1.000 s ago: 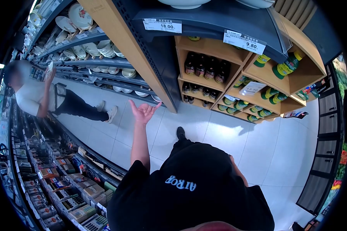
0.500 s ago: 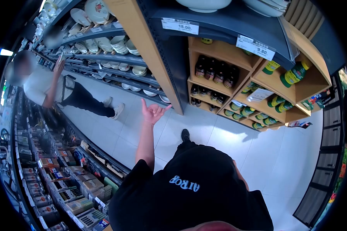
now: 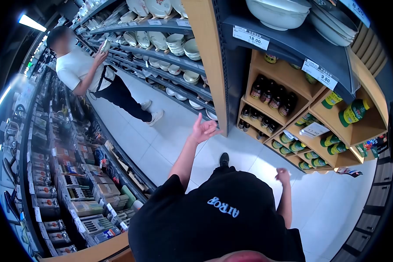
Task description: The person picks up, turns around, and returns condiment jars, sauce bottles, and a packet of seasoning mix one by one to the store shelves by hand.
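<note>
Holding the bare left hand (image 3: 205, 131) loosely spread near a tan wooden post (image 3: 212, 56); curling the bare right hand (image 3: 283, 175), cannot tell whether around anything, near green, yellow-labelled bottles (image 3: 353, 113) in tan wooden cubbies (image 3: 288, 76).

Open floor (image 3: 172, 142), wooden post (image 3: 208, 48), 1 person (image 3: 76, 70) (left)

Right hand (image 3: 283, 176) slightly blurred, pale bowl (image 3: 278, 16) cut off by the top edge
</note>
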The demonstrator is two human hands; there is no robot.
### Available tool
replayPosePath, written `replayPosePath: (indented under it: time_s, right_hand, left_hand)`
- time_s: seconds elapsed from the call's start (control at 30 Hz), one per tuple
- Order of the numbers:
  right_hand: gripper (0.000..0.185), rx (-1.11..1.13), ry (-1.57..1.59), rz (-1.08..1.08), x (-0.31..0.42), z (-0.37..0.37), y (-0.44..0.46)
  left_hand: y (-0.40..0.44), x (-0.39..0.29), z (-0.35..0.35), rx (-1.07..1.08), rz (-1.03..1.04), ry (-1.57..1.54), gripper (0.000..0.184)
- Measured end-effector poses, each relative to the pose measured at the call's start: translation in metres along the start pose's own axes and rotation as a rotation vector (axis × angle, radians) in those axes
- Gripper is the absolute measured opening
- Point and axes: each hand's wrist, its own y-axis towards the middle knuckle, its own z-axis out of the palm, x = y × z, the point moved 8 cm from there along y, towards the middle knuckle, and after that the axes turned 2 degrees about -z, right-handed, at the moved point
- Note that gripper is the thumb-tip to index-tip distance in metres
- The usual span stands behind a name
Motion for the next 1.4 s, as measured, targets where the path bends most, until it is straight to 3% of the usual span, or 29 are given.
replayPosePath:
  time_s: [0.03, 0.13, 0.17, 0.27, 0.3, 0.37, 0.43, 0.57, 0.6, 0.67, 0.77, 0.97, 1.4]
  right_hand:
    - [0.038, -0.051, -0.023, -0.095, 0.046, -0.014, -0.008]
    - [0.036, -0.113, 0.005, -0.223, 0.097, -0.028, -0.004]
    - [0.034, -0.124, -0.002, -0.214, 0.110, -0.028, -0.010]
    - [0.040, 0.048, -0.183, -0.105, 0.163, -0.022, -0.047]
    - [0.042, 0.114, -0.228, -0.068, 0.172, -0.022, -0.059]
    - [0.043, -0.048, -0.366, -0.137, 0.205, -0.043, -0.086]
    - [0.040, -0.176, -0.440, -0.180, 0.234, -0.060, -0.109]
    - [0.035, -0.146, -0.618, -0.257, 0.249, -0.076, -0.123]
    - [0.032, -0.284, -0.539, -0.429, 0.260, -0.082, -0.132]
    - [0.035, -0.095, -0.635, -0.211, 0.251, -0.068, -0.125]
    - [0.049, 0.053, -0.666, -0.240, 0.238, -0.040, -0.123]
    - [0.058, 0.248, -0.617, -0.247, 0.191, 0.018, -0.116]
    - [0.053, 0.614, -0.543, -0.282, 0.153, 0.070, -0.154]
  left_hand:
    - [0.002, 0.005, 0.005, -0.022, -0.021, -0.008, 0.088]
    - [0.009, 0.023, 0.017, -0.017, -0.079, -0.015, 0.093]
    - [0.012, 0.032, 0.023, 0.001, -0.104, -0.017, 0.094]
    - [0.013, 0.046, 0.040, -0.223, -0.110, 0.008, 0.094]
    - [0.017, 0.051, 0.042, -0.108, -0.121, 0.002, 0.094]
    - [0.023, 0.054, 0.039, 0.108, -0.117, -0.012, 0.096]
    - [0.029, 0.056, 0.045, 0.131, -0.130, -0.002, 0.095]
    - [0.033, 0.063, 0.054, 0.119, -0.174, 0.066, 0.093]
    - [0.033, 0.067, 0.054, 0.116, -0.183, 0.072, 0.092]
    - [0.031, 0.081, 0.053, 0.183, -0.219, 0.065, 0.084]
    - [0.029, 0.099, 0.052, 0.179, -0.264, 0.077, 0.082]
    - [-0.001, 0.136, 0.061, 0.258, -0.335, 0.078, 0.081]
    - [-0.065, 0.226, 0.069, 0.131, -0.457, 0.136, 0.076]
